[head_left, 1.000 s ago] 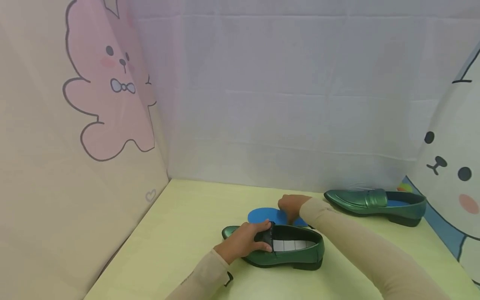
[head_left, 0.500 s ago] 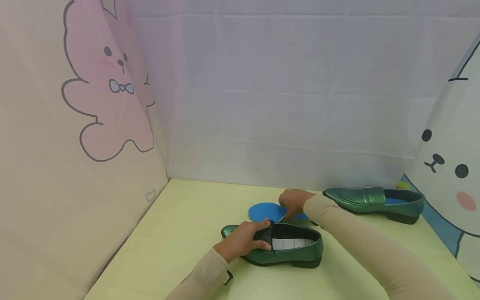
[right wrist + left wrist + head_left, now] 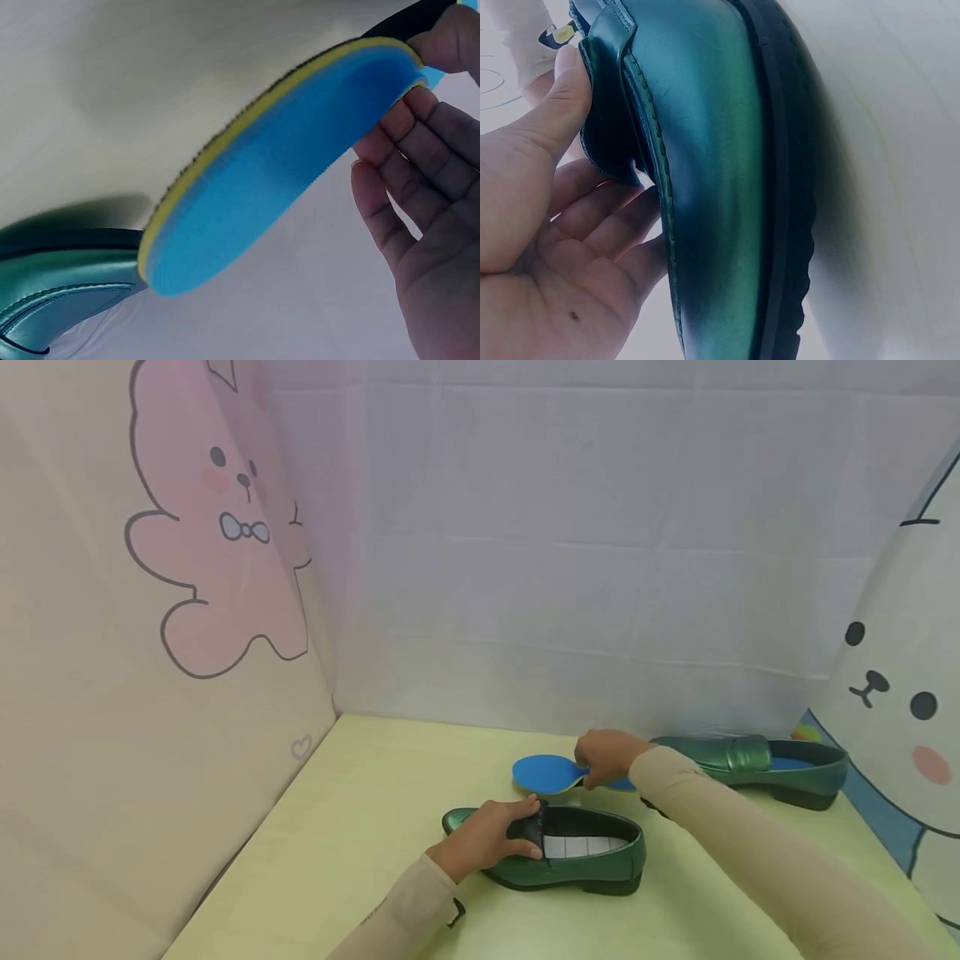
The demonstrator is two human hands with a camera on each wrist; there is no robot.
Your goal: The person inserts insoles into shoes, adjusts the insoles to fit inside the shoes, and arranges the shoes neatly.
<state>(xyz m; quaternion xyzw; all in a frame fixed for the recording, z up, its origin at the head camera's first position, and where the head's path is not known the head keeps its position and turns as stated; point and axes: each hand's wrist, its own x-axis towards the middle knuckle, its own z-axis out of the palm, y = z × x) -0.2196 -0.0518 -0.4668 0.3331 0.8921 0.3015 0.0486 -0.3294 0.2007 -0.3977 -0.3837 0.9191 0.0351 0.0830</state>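
A dark green loafer (image 3: 592,870) stands on the table, toe to the left, with pale gridded lining (image 3: 585,847) showing inside. My left hand (image 3: 483,839) lies over its upper and pinches the lifted tongue (image 3: 604,112) between thumb and fingers, as the left wrist view shows. Behind the shoe, my right hand (image 3: 609,754) grips a blue insole (image 3: 546,774) around its middle, raised over the table. In the right wrist view the insole (image 3: 277,172) shows a yellow edge and bends where the thumb and fingers (image 3: 431,139) squeeze it.
A matching green loafer (image 3: 750,758) with a blue insole (image 3: 791,765) inside stands at the back right, partly behind the right hand. White cloth (image 3: 495,552) closes off the back of the pale yellow table (image 3: 360,802). Cartoon-printed cloths hang at both sides.
My right hand has moved up and to the right with the blue insole, away from the near loafer. My left hand keeps its hold on the tongue.
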